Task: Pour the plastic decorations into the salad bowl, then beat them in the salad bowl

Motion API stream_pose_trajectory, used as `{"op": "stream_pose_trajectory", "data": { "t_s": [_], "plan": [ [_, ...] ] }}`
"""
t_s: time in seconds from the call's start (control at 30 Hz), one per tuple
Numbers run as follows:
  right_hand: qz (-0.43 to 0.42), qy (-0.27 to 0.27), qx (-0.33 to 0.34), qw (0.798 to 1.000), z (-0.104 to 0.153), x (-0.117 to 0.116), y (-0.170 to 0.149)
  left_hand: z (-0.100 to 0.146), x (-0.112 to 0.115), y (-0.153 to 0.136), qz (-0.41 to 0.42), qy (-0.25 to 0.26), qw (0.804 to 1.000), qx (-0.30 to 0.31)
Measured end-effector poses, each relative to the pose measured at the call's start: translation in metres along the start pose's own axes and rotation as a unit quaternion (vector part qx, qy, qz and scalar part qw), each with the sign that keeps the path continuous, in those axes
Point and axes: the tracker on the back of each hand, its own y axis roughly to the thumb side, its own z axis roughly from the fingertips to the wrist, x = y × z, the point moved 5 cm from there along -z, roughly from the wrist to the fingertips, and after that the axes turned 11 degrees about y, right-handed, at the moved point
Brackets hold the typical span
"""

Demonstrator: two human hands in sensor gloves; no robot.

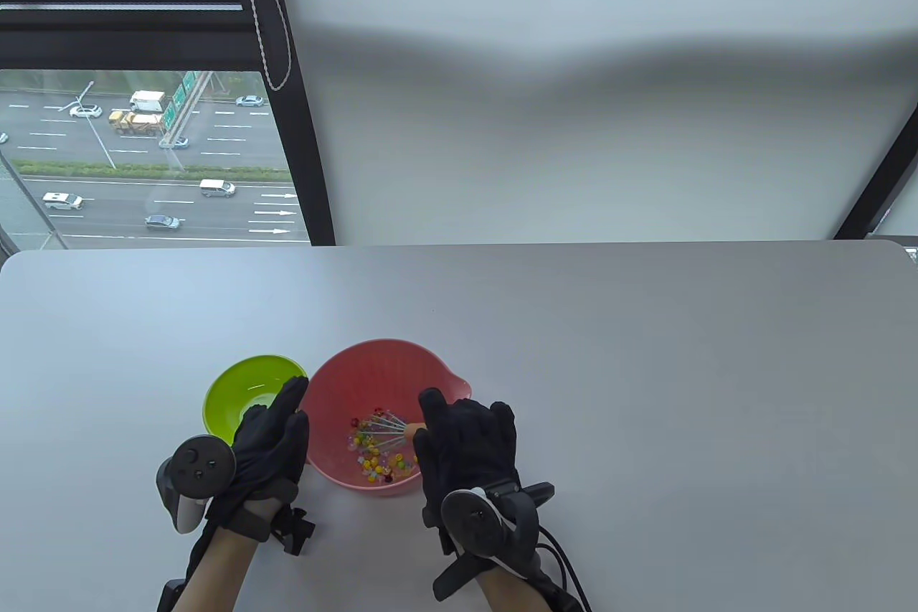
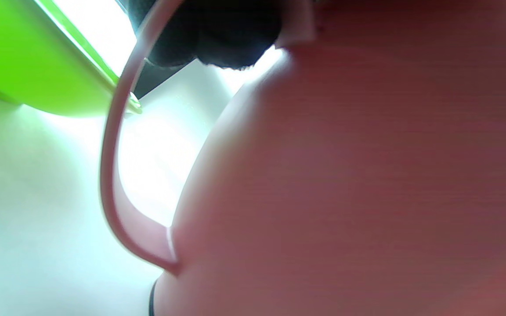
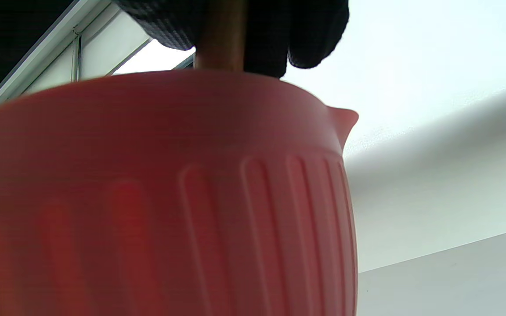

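Note:
The pink salad bowl [image 1: 337, 389] stands near the table's front edge with small coloured plastic decorations [image 1: 373, 458] on its bottom. A wire whisk [image 1: 380, 425] lies in among them. My right hand [image 1: 448, 429] grips its wooden handle [image 3: 220, 39] over the bowl's right rim. My left hand [image 1: 283, 422] holds the bowl at its left side, where the pink loop handle [image 2: 109, 175] is, with gloved fingertips [image 2: 211, 37] on the rim. The bowl's ribbed outer wall [image 3: 235, 210] and spout [image 3: 345, 118] fill the right wrist view.
A green bowl [image 1: 237, 400] stands just left of the pink bowl, partly under my left fingers, and shows nothing inside. Behind the grey table [image 1: 645, 368] are a window and a white wall.

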Motion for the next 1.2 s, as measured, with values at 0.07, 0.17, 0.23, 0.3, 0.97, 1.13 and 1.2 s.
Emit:
{"op": "stream_pose_trajectory", "data": {
  "t_s": [0.07, 0.17, 0.23, 0.3, 0.97, 1.13, 1.2],
  "plan": [
    [0.007, -0.013, 0.0, 1.0, 0.001, 0.002, 0.0, 0.0, 0.0, 0.0, 0.0, 0.0, 1.0, 0.0],
    [0.018, -0.048, -0.001, 0.999, 0.004, 0.009, -0.001, 0.0, 0.0, 0.0, 0.0, 0.0, 1.0, 0.0],
    [0.022, -0.081, -0.001, 0.996, 0.007, 0.015, -0.001, 0.0, 0.0, 0.0, 0.0, 0.0, 1.0, 0.0],
    [0.024, -0.088, 0.0, 0.996, 0.008, 0.019, -0.002, 0.0, 0.0, 0.0, -0.001, 0.0, 1.0, 0.001],
    [-0.005, -0.056, 0.006, 0.998, 0.006, 0.014, 0.003, 0.0, 0.0, 0.0, -0.001, 0.001, 1.0, 0.0],
    [0.039, -0.065, 0.038, 0.996, 0.01, 0.013, 0.016, 0.0, 0.0, 0.0, 0.0, 0.001, 1.0, 0.0],
    [0.055, -0.066, 0.048, 0.995, 0.01, 0.012, 0.019, 0.0, 0.0, 0.0, 0.0, 0.0, 1.0, 0.0]
  ]
}}
